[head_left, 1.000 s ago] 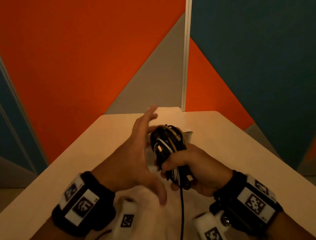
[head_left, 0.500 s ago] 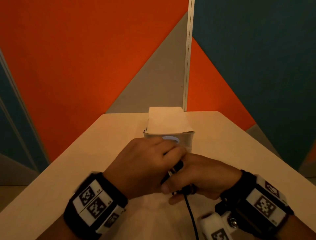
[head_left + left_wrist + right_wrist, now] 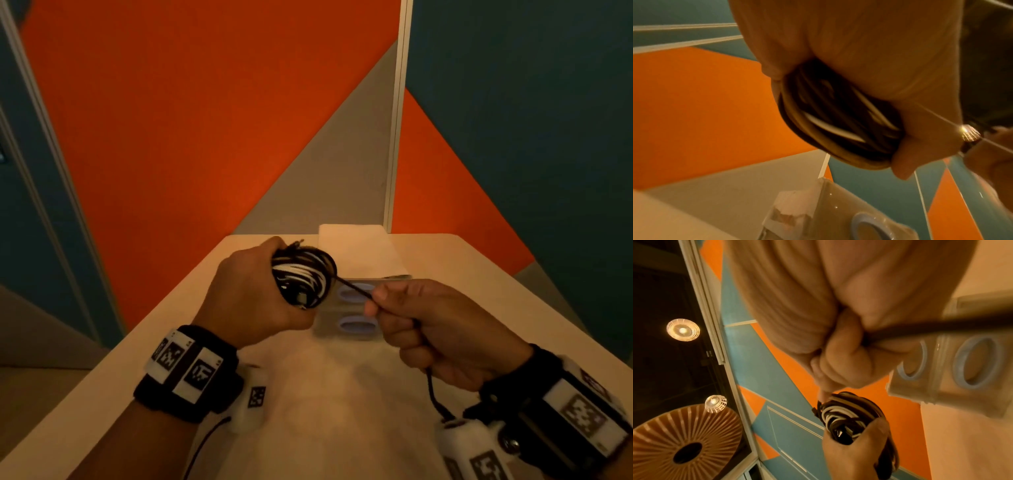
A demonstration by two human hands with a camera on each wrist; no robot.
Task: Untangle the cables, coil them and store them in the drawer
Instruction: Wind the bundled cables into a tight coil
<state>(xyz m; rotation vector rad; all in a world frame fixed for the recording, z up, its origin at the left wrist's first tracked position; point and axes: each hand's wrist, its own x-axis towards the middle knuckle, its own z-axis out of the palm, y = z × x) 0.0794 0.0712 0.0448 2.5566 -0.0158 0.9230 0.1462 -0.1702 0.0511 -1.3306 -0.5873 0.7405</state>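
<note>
Half a second ago both hands were pressed together low over the worktop (image 3: 113, 370); now they are apart and raised. The left hand (image 3: 255, 294) grips the coil (image 3: 303, 275) of black and white cables, fingers (image 3: 902, 164) wrapped round the bundle, held above the worktop left of the drawer unit (image 3: 356, 270). The coil's open face turns right, toward the other hand. One black strand (image 3: 354, 289) runs taut from the coil rightward and slightly down into the right hand (image 3: 442, 329), whose fingers (image 3: 376, 301) pinch it. The strand passes through the fist and hangs out below near the wrist.
</note>
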